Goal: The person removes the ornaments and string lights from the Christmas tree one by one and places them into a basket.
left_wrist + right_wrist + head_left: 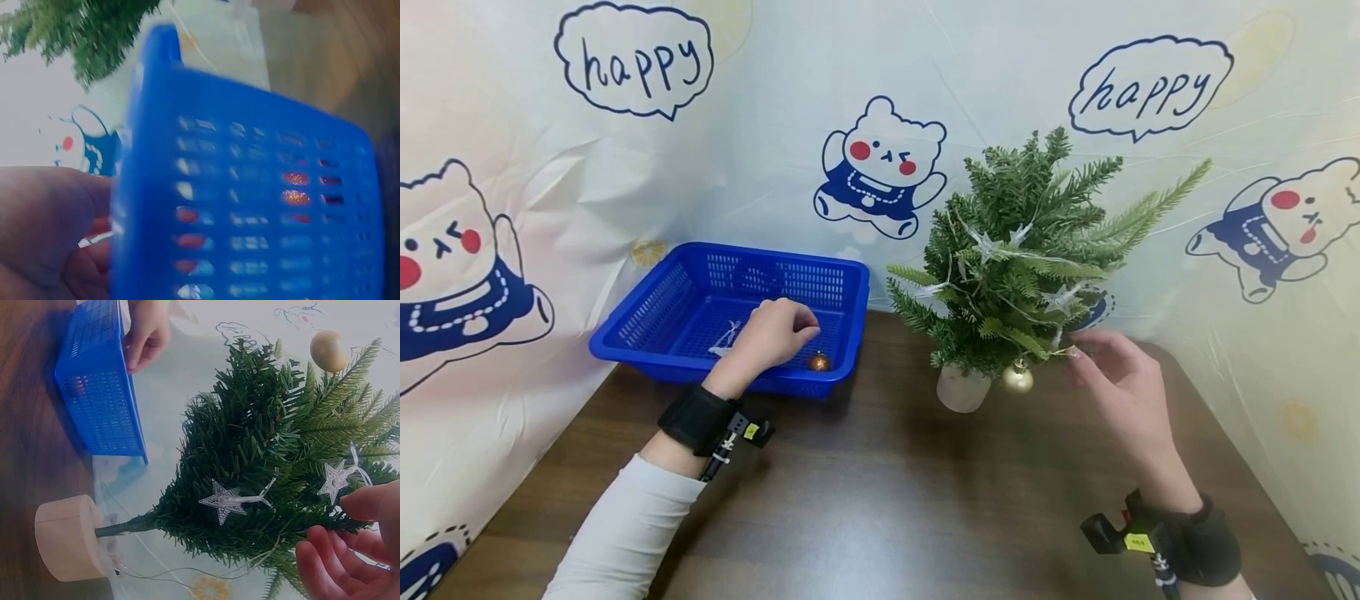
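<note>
1. Green needles mark the low branch tip that my right hand seems to pinch between thumb and fingers. Letting it go abruptly could make it spring back.

2. The gold bauble hangs just left of those fingers, on the tree's near side. A jolt to its branch could set it swinging or shake it loose.

3. Clear star lights sit among the needles, strung on a thin wire. A finger snagging that wire could drag several stars out of place.

4. The small tree stands upright on the table, right of the basket. Its pale round base looks narrow beneath so wide a crown, so a sideways pull could tip it.

5. My left hand is bent over the blue basket, fingers curled; I cannot tell whether they hold anything. Catching the rim on the way out could shift the basket.

6. Inside it, the orange bauble lies near the front wall; being round, it could roll if that wall is knocked.
</note>
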A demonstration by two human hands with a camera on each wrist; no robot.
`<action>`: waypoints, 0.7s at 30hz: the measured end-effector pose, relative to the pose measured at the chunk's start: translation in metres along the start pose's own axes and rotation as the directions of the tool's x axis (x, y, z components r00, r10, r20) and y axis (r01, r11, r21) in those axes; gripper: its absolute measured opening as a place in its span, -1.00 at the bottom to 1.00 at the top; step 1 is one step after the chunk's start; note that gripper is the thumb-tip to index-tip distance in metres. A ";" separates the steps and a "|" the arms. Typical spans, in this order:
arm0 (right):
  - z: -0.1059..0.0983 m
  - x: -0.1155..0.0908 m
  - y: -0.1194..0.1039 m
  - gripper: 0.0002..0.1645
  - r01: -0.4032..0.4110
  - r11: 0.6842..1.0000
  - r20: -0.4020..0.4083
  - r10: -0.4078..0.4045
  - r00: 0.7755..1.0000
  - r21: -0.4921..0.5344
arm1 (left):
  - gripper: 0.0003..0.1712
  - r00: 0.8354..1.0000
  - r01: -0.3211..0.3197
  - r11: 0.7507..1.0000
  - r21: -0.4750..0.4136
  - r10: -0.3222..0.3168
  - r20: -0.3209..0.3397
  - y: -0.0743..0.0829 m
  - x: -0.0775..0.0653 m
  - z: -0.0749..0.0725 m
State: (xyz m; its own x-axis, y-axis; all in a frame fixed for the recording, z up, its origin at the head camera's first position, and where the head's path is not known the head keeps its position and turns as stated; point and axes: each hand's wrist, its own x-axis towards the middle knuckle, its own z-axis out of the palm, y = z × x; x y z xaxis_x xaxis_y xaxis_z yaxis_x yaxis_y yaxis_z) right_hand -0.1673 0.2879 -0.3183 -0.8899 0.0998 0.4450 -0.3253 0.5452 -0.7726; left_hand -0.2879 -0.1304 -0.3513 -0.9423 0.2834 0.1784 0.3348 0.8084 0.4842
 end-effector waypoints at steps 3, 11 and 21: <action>0.000 0.000 0.000 -0.68 0.000 1.000 -0.001 0.000 1.000 0.001 | -0.79 0.997 -0.066 0.996 -0.053 0.064 -0.030 0.015 -0.004 -0.002; 0.001 0.000 -0.001 -0.68 -0.001 1.000 -0.002 0.001 1.000 0.000 | -0.80 0.945 -0.300 0.948 -0.108 0.279 -0.172 0.055 -0.020 0.001; 0.002 0.000 -0.002 -0.69 0.001 1.000 -0.008 -0.001 1.000 0.002 | -0.80 0.747 -0.600 0.785 -0.152 0.483 -0.457 0.102 -0.037 0.004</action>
State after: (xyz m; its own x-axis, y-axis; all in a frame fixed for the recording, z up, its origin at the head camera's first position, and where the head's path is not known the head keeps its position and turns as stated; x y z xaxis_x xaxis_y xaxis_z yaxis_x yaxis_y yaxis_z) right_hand -0.1676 0.2853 -0.3178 -0.8871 0.1054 0.4493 -0.3269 0.5437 -0.7730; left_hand -0.2188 -0.0565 -0.3118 -0.5392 0.3665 0.7582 0.8296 0.3860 0.4034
